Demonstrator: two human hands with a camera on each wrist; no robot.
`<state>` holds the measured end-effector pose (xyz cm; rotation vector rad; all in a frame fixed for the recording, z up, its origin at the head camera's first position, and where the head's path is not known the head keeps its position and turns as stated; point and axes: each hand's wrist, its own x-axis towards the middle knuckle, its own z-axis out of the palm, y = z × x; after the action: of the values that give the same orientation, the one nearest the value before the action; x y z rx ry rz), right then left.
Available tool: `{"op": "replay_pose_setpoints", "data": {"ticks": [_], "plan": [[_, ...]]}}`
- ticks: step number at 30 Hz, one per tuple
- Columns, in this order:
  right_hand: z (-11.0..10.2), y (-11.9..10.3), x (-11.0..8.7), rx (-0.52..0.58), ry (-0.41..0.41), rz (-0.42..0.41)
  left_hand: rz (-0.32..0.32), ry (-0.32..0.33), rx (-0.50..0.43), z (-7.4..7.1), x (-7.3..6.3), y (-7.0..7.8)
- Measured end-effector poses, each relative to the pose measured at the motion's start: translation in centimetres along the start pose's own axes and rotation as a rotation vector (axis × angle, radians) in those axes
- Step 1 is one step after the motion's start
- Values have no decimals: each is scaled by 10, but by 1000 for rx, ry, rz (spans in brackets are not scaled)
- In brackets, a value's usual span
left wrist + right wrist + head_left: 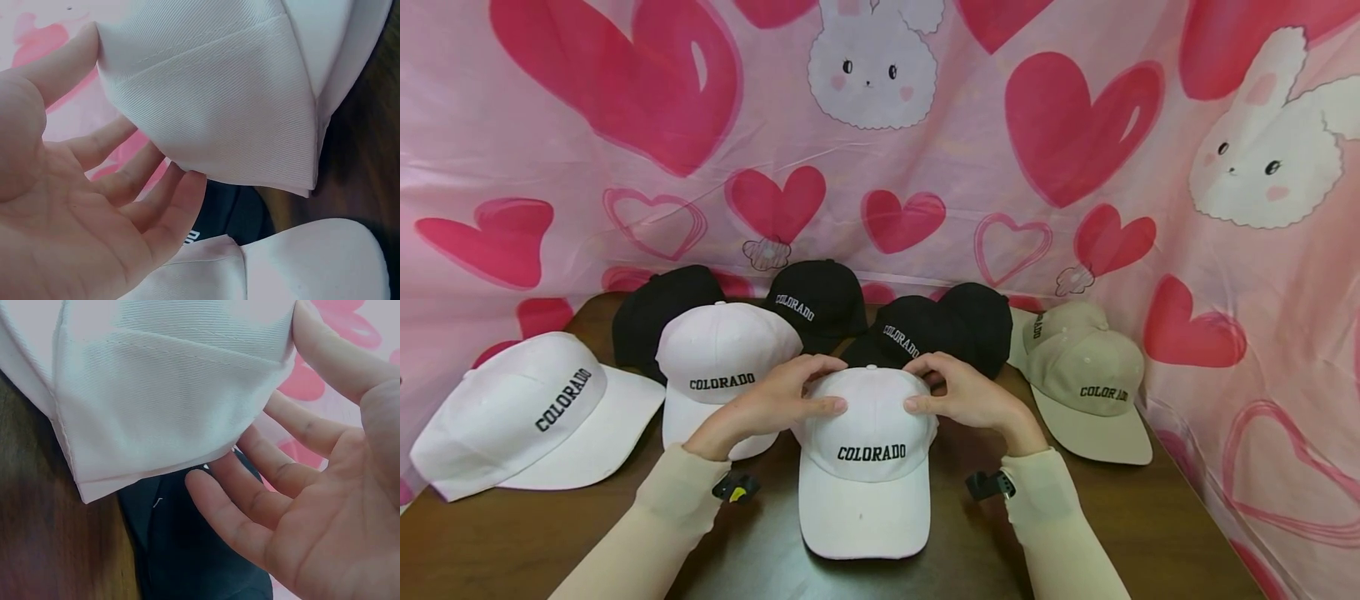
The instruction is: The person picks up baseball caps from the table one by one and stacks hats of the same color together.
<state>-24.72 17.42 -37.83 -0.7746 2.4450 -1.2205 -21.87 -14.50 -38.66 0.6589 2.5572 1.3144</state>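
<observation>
A white baseball cap (869,425) with COLORADO in dark letters is at the front middle in the head view, its brim (865,521) toward me. From its left side my left hand (771,400) holds the crown, thumb on the front and fingers behind. My right hand (973,402) grips the opposite side in the same way. In the left wrist view the thumb (69,62) touches the white cloth (212,112), with the fingertips at its lower back edge. The right wrist view has fingers (250,494) curving behind the cap's side (150,406).
Two more white caps, a nearer one (523,417) and another (726,346), sit to the left. Several black caps (816,300) line the back of the brown wooden table (760,542). Stacked beige caps (1090,375) stand at the right. A pink heart-printed cloth (955,158) hangs behind.
</observation>
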Motion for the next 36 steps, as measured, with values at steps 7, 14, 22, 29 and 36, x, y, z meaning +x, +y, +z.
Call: {"op": "replay_pose_setpoints", "data": {"ticks": [7, 14, 22, 29, 36], "plan": [[-4, -3, -4, -37, -6, -24, 10, -1, 15, -4, -3, 3], [-11, -9, -9, -75, 34, -73, 31, 67, 16, -16, -6, 7], [-15, -21, -13, -135, 121, -139, 19, 209, 3, -43, -17, 9], [-15, -35, -16, -119, 148, -176, -9, 285, -8, -76, -33, 7], [-11, -48, -19, -111, 176, -213, -88, 383, -8, -103, -49, -4]]}}
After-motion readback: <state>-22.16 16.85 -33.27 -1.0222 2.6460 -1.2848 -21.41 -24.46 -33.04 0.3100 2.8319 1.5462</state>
